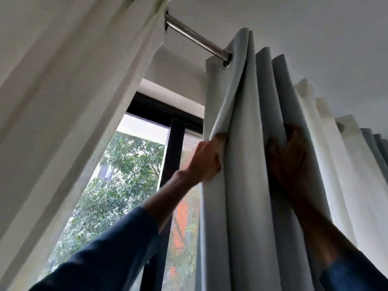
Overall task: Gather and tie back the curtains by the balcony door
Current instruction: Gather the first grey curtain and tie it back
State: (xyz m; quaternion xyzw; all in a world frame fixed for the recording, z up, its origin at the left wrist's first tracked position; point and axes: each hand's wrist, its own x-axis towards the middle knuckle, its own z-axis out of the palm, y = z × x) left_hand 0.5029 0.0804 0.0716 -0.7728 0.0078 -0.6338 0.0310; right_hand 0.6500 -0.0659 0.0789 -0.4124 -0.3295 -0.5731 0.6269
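Observation:
A pale grey-blue eyelet curtain [241,164] hangs in folds from a metal rod [195,37] right of centre. My left hand [206,160] grips its leading edge, the fingers hidden behind the cloth. My right hand [287,158] is curled round a fold further right, fingertips tucked into the pleat. A white curtain [336,164] hangs bunched just right of the grey one. Another white curtain [69,101] fills the left side, pulled aside.
Between the curtains shows the black-framed balcony door [168,164] with glass and a mesh screen [186,206]; green trees lie outside. The white ceiling [315,28] is close above the rod. More grey folds [378,148] hang at the far right.

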